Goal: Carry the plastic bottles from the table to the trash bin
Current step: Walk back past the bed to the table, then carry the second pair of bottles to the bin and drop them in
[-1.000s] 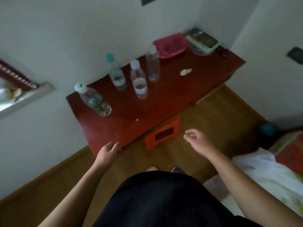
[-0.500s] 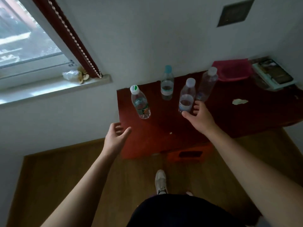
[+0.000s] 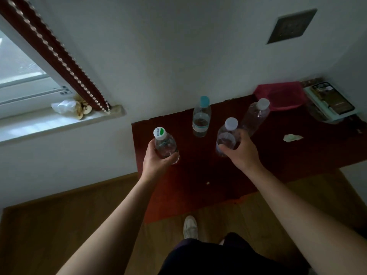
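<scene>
White walls and a window frame a dark red table (image 3: pixel 198 185). On it, the left hand (image 3: pixel 154 162) grips a green-capped bottle (image 3: pixel 165 145) near the left edge, while the right hand (image 3: pixel 241 149) wraps a white-capped bottle (image 3: pixel 227 135). Two more bottles, blue-capped (image 3: pixel 201 118) and clear (image 3: pixel 256 116), stand farther back.

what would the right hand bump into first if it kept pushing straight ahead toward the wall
Probably the clear white-capped bottle standing just beyond the right hand, which already has its grip around another white-capped bottle. Depth from above is hard to judge, so it might pass beside it.
</scene>
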